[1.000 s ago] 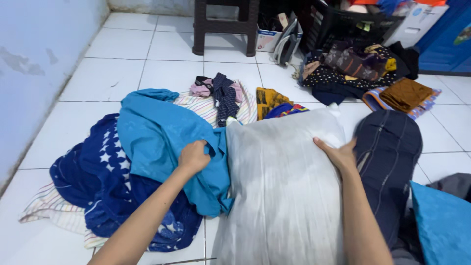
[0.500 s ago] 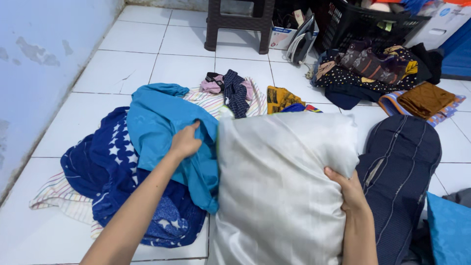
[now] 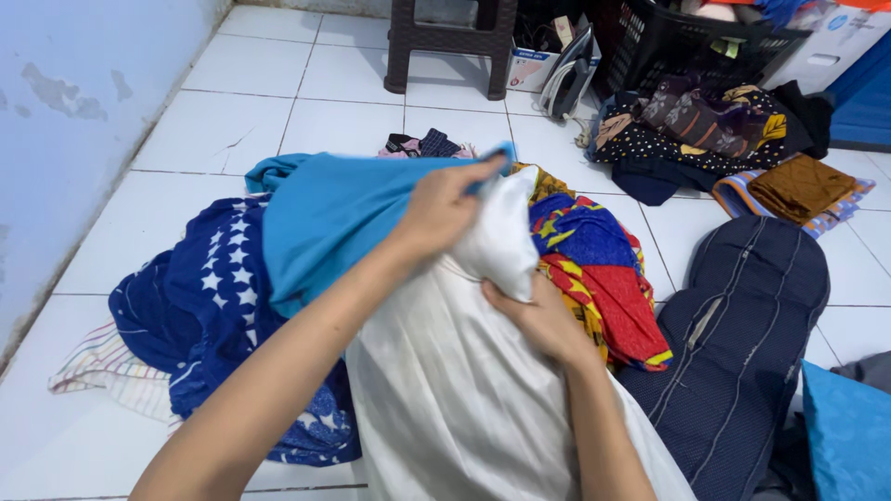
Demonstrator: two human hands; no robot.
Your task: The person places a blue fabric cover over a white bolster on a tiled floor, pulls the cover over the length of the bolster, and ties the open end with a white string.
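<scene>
A white pillow lies tilted in front of me, one corner raised. My left hand grips the edge of a light blue pillowcase and holds it over that raised corner. My right hand presses against the pillow's right side just below the corner. The blue cloth trails left over a dark blue star-print cloth on the tiled floor.
A red, yellow and blue patterned cloth lies right of the pillow, then a dark navy bolster. Piled clothes, a black basket, an iron and a brown stool stand at the back. A wall runs along the left.
My left hand lifted the blue pillowcase from the floor pile up and right onto the pillow's corner. The pillow tilted and narrowed, uncovering the patterned cloth; my right hand shifted up its side.
</scene>
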